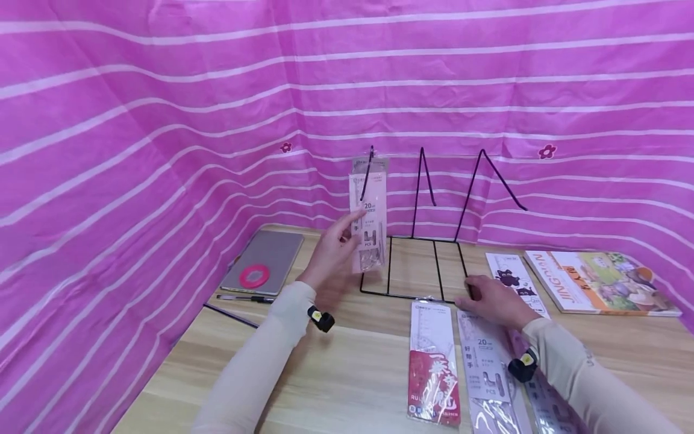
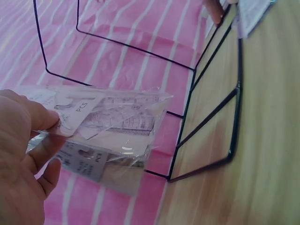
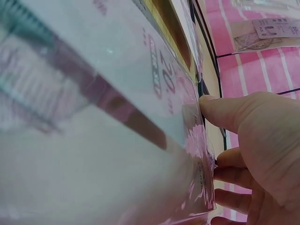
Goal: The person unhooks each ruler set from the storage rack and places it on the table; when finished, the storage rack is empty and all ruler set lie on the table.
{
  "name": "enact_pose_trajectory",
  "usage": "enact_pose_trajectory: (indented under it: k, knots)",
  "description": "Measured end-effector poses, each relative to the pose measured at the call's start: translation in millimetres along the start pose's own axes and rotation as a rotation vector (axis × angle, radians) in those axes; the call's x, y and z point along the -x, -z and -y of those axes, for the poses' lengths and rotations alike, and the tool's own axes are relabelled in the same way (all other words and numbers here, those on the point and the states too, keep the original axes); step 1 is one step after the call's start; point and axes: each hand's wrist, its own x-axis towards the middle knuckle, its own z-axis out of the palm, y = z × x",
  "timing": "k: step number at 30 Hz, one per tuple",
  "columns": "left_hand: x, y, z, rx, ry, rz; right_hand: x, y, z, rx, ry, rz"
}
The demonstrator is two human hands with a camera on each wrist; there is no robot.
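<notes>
Two hands | left hand [image 1: 331, 253] pinches ruler pack [image 1: 370, 211] | right wrist: thumb [image 3: 220, 110] on wire rack [image 1: 428, 265]

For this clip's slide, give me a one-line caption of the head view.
Left hand holds a ruler pack upright at a wire rack; right hand rests on the rack's front corner.

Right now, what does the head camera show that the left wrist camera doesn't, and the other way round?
Only the head view shows the grey notebook with its pink ring, the pen, the picture book and the right hand on the flat ruler packs. Only the left wrist view shows the protractor print inside the held pack up close. Both show the left hand pinching that ruler pack beside the black wire rack.
</notes>
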Motion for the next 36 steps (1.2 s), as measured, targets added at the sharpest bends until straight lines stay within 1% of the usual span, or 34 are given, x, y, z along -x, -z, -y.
enact_pose_trajectory:
  k: [5,9,11,14,18,25,28,31,33,36]
  knots:
    - [26.5,13.7,-11.5,-0.035,0.033,0.048,0.3,0.3,-2.9,-0.013,-0.012,0.024]
    - [47.1,23.1,-21.0,-0.021,0.055,0.093,-0.6,0.8,-3.9,-0.024,-0.005,0.029]
    - [56.4,27.1,-25.4,-0.004,0.057,0.108,-1.4,1.8,-4.0,-0.028,0.0,0.027]
    - [69.1,31.9,-30.7,0.013,0.034,0.125,-2.0,3.6,-4.0,-0.031,0.008,0.022]
    - [84.9,36.7,-36.5,0.01,0.007,0.148,-0.9,5.3,-4.6,-0.022,0.001,0.01]
    - [118.4,46.8,-55.8,-0.027,0.027,0.18,-4.7,2.4,-5.2,-0.009,0.02,0.001]
    - [131.5,46.1,-63.8,-0.005,0.03,0.2,-5.8,3.2,-4.6,-0.008,0.017,0.004]
    - [141.2,40.2,-67.2,0.063,0.053,0.254,-6.2,3.9,-4.0,-0.005,0.015,0.011]
    - [146.0,34.1,-66.2,0.107,0.084,0.302,-6.0,4.0,-4.0,-0.006,0.017,0.012]
    - [150.6,22.6,-58.9,0.128,0.136,0.365,-5.7,3.1,-3.5,-0.004,0.018,0.005]
